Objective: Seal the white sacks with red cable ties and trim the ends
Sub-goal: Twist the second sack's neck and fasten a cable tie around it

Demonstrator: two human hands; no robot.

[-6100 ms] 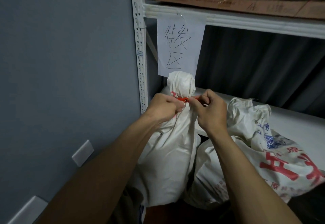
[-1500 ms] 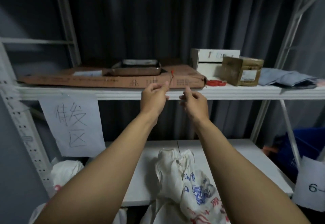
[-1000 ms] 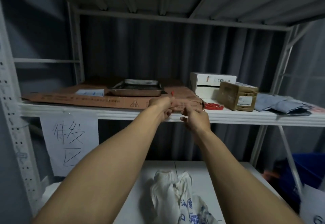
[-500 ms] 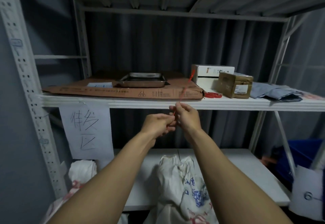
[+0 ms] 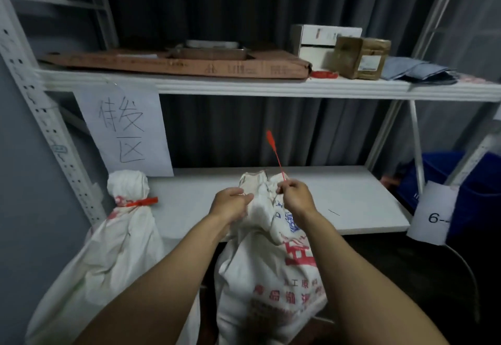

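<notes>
A white sack with red and blue print [image 5: 271, 271] stands in front of me, its mouth loose and ungathered. My left hand [image 5: 230, 205] grips the cloth near its top. My right hand [image 5: 296, 197] pinches a loose red cable tie [image 5: 275, 155] that sticks up and to the left above the sack. To the left leans a second white sack [image 5: 116, 239], its neck bunched and closed by a red cable tie [image 5: 141, 203] whose end juts out to the right.
A white metal rack holds a lower shelf [image 5: 352, 201] behind the sacks and an upper shelf [image 5: 244, 88] with flat cardboard, a metal tray [image 5: 211, 49], boxes [image 5: 362, 57] and more red ties [image 5: 324, 74]. A handwritten paper sign [image 5: 124, 127] hangs left. A blue bin [image 5: 477, 190] sits right.
My hands came down from the upper shelf with a red tie. The left hand has taken hold of the printed sack's top. The view tilted down.
</notes>
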